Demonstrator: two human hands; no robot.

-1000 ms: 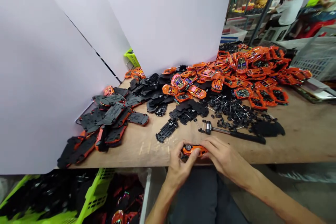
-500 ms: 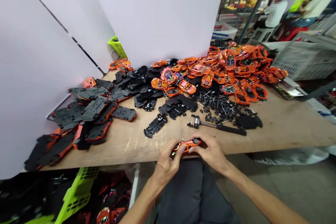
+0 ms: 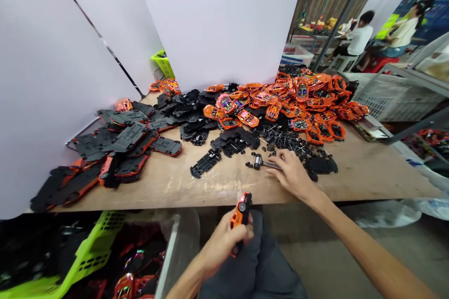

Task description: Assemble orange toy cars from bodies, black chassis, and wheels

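Note:
My left hand (image 3: 229,236) is closed around an orange toy car (image 3: 239,215), held over my lap just off the table's front edge. The car stands steeply tilted, its black underside turned to the right and a wheel showing near the top. Over a small hammer (image 3: 269,164) on the table is my right hand (image 3: 294,177), thumb and fingers apart on either side of the shaft. The hammer's head points left; the palm hides most of its black grip. Axles with small wheels (image 3: 250,161) lie beside the head, and a black chassis (image 3: 205,163) lies left of it.
Orange car bodies (image 3: 263,98) are heaped at the back right, with loose wheels and axles (image 3: 284,138) before them. Cars lying underside up (image 3: 128,138) are piled on the left. Below the table stands a green basket (image 3: 94,247). Two people sit in the right background.
My right hand has let go of the toy car and moved up and right to the hammer. My left hand has turned the car from level to steeply tilted and lowered it slightly.

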